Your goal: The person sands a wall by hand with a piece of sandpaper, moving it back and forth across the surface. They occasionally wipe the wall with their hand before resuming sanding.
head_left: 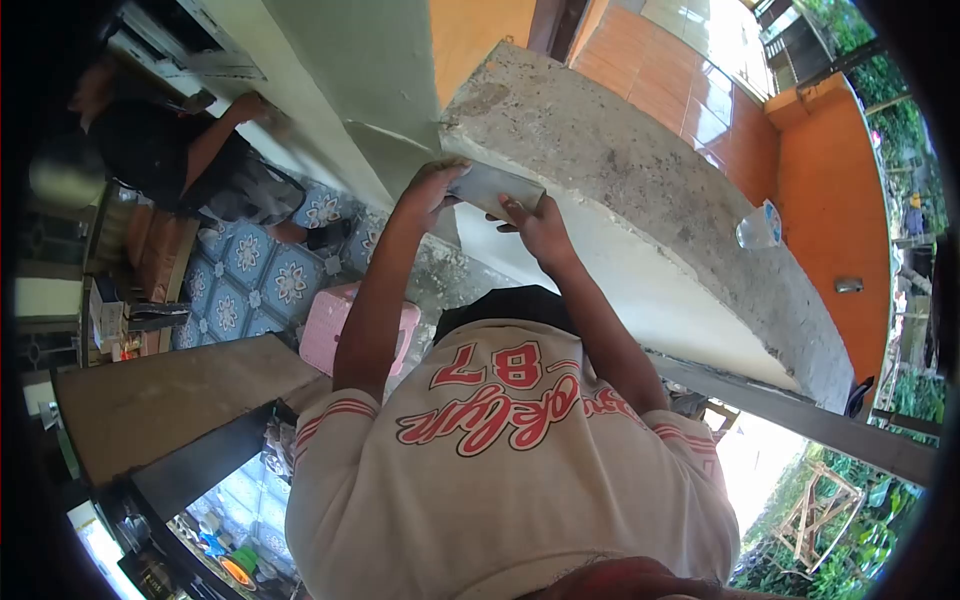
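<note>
A flat grey rectangular piece (497, 188) is held at upper centre, beside the near edge of the concrete ledge (640, 170). Its left end is gripped by the left hand (436, 192); its right end is pinched by the right hand (538, 228), the thumb laid across its face. On the ledge, at right, a translucent plastic cup (759, 228) is seen; what is held in it cannot be told. A pink plastic stool (322, 332) is seen left of centre. At upper left, another person (150, 150) is partly shown, near the pale wall. At lower left, a green-and-orange dish (238, 569) is seen, its contents unclear.
</note>
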{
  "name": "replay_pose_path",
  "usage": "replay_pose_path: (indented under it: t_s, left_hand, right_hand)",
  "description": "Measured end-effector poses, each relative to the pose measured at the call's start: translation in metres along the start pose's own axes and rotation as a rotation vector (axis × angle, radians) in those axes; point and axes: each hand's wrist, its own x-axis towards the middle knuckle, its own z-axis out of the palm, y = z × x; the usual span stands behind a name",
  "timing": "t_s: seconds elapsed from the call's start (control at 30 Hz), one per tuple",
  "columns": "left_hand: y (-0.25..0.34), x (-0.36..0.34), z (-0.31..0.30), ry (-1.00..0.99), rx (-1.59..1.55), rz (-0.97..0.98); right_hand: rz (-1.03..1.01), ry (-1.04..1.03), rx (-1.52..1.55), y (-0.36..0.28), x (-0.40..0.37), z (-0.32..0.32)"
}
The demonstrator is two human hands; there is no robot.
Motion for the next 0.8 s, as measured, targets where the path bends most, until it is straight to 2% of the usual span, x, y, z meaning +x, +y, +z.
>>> replay_pose_path:
  t_s: [0.03, 0.07, 0.1, 0.17, 0.2, 0.3, 0.37, 0.47, 0.63, 0.7, 0.8]
  left_hand:
    - [0.011, -0.003, 0.002, 0.068, 0.142, 0.027]
    - [0.011, 0.001, -0.001, 0.057, 0.184, 0.109]
    - [0.016, -0.001, 0.001, 0.053, 0.197, 0.109]
    - [0.024, -0.005, 0.007, 0.123, 0.536, 0.297]
    - [0.026, -0.006, 0.009, 0.106, 0.552, 0.291]
    - [0.024, -0.016, 0.034, 0.078, 0.736, 0.345]
    - [0.026, -0.041, 0.076, 0.184, 0.9, 0.541]
    - [-0.005, -0.042, 0.12, 0.135, 0.964, 0.608]
    - [-0.053, -0.072, 0.24, -0.061, 0.986, 0.616]
    - [-0.081, -0.083, 0.289, 0.034, 0.972, 0.595]
    - [-0.12, -0.103, 0.355, -0.169, 0.984, 0.473]
  right_hand:
    - [-0.007, -0.002, 0.003, -0.002, 0.001, 0.0]
    - [0.047, -0.017, 0.14, -0.002, -0.001, -0.001]
    - [0.101, -0.029, 0.281, -0.002, -0.003, -0.003]
    - [0.146, -0.05, 0.422, 0.016, -0.004, -0.014]
    - [0.196, -0.078, 0.551, 0.019, -0.008, -0.019]
    - [0.202, -0.071, 0.546, 0.029, -0.024, -0.039]
    - [0.201, -0.036, 0.566, 0.035, -0.04, -0.06]
    - [0.181, 0.024, 0.621, 0.041, -0.073, -0.096]
    - [0.141, 0.198, 0.739, 0.063, -0.157, -0.182]
    - [0.062, 0.274, 0.74, 0.076, -0.197, -0.224]
    - [0.022, 0.427, 0.749, 0.073, -0.264, -0.288]
